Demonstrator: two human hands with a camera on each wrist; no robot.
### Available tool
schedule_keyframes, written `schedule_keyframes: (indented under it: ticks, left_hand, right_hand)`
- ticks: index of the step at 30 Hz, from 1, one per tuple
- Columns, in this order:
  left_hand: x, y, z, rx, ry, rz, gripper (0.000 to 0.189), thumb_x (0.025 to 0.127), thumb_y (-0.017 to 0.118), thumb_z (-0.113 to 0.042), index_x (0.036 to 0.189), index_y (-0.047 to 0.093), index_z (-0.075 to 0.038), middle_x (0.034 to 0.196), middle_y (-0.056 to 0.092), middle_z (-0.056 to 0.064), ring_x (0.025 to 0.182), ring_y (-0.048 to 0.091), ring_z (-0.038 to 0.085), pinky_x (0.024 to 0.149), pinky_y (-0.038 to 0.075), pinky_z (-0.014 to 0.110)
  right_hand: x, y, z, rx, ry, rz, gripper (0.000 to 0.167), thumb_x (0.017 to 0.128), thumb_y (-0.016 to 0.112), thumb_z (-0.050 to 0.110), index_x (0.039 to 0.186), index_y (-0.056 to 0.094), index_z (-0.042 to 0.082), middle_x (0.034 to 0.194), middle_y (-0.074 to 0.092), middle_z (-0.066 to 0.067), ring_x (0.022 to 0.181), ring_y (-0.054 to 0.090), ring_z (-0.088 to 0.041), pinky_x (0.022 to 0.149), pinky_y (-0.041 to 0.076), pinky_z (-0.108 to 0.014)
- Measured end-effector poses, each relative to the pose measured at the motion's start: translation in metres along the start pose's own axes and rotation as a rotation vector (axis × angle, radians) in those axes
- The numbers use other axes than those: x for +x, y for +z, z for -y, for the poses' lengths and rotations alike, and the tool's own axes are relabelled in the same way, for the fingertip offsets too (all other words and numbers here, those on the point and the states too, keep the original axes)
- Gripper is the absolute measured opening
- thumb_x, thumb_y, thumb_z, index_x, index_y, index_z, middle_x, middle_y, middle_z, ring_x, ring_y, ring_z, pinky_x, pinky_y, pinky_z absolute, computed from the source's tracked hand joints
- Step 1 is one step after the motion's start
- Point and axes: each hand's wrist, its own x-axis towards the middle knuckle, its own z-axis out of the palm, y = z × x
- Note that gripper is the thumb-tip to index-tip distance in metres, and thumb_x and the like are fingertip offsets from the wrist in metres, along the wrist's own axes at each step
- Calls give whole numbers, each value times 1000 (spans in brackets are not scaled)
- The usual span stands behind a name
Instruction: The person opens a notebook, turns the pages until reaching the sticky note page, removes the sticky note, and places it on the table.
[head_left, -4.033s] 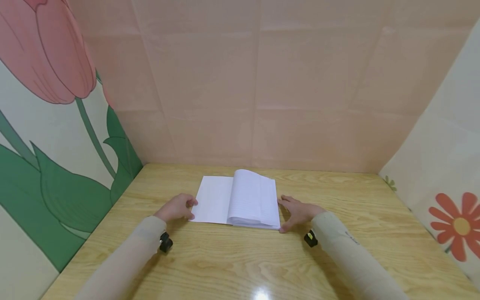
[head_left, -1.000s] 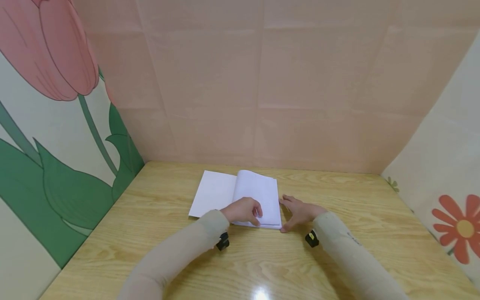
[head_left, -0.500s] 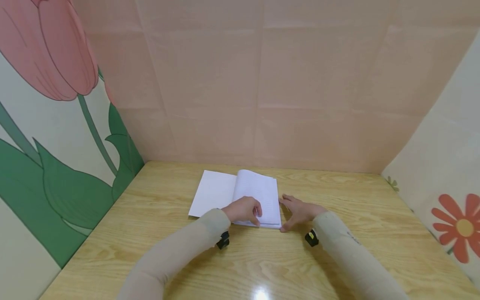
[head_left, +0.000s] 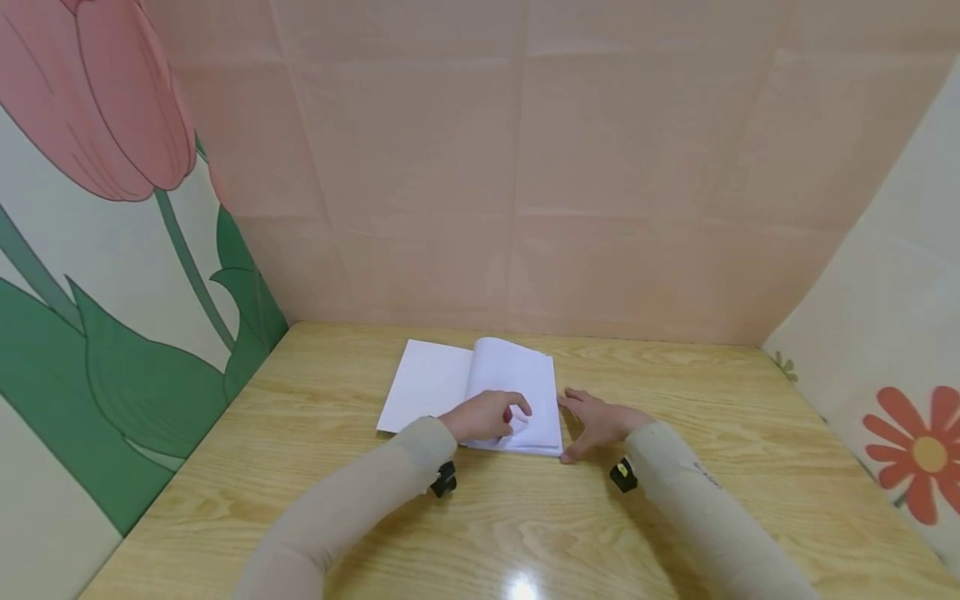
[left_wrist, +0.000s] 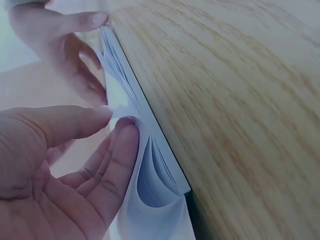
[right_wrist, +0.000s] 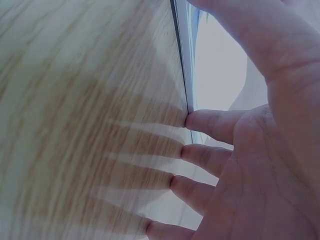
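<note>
An open notebook (head_left: 429, 385) lies on the table, its left side flat and its right-hand pages ruled and slightly bowed near the spine. My left hand (head_left: 486, 415) reaches over the right-hand pages. In the left wrist view its thumb and forefinger pinch a thin page (left_wrist: 124, 111), which bends up from the stack; other sheets curl loosely below. My right hand (head_left: 600, 422) is at the notebook's right edge with fingers spread. The right wrist view shows its fingertips (right_wrist: 192, 120) along that edge, touching the table and the notebook's side.
The wood-grain table (head_left: 480, 525) extends around the notebook on every side. A plain pinkish sheet (head_left: 615, 183) rises behind it. Flower-printed panels stand at the left (head_left: 142, 275) and right (head_left: 900, 333). Each wrist carries a small black camera (head_left: 444, 479).
My left hand has moved from the notebook's left edge onto the right-hand pages. In the last half second its fingers have drawn slightly up, and a page now buckles there. The right hand stays put.
</note>
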Motion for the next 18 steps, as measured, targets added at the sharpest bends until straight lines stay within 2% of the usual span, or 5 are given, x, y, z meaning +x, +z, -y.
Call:
schedule_keyframes:
  ticks: [3, 7, 13, 18]
  left_hand:
    - [-1, -1, 0, -12, 25, 2, 39, 87, 61, 4, 117, 66, -21, 67, 43, -4, 59, 40, 8, 53, 35, 20]
    - [-2, -2, -1, 3, 40, 3, 36, 87, 57, 6, 107, 71, -19, 61, 37, -5, 55, 36, 8, 51, 32, 19]
    - [0, 0, 0, 44, 20, -2, 20, 85, 65, 0, 94, 74, -15, 73, 58, -5, 67, 47, 6, 61, 39, 18]
    - [0, -1, 0, 31, 0, -11, 11, 84, 72, -6, 88, 73, -16, 79, 63, -8, 74, 51, 6, 68, 44, 20]
  right_hand:
    - [0, 0, 0, -1, 2, -1, 110, 70, 83, 47, 151, 24, 1, 158, 12, -24, 145, 12, -46, 111, 18, -65]
    - [-1, 0, 1, 7, 2, 0, 110, 70, 83, 47, 152, 24, 2, 159, 11, -24, 145, 11, -45, 112, 18, -64]
    - [-4, -1, 3, 23, -22, 7, 109, 72, 82, 43, 151, 22, -2, 158, 10, -26, 145, 9, -47, 112, 17, -64]
    - [-5, -2, 4, 26, -32, 3, 108, 72, 83, 41, 150, 23, -3, 158, 10, -26, 145, 9, -47, 112, 16, -64]
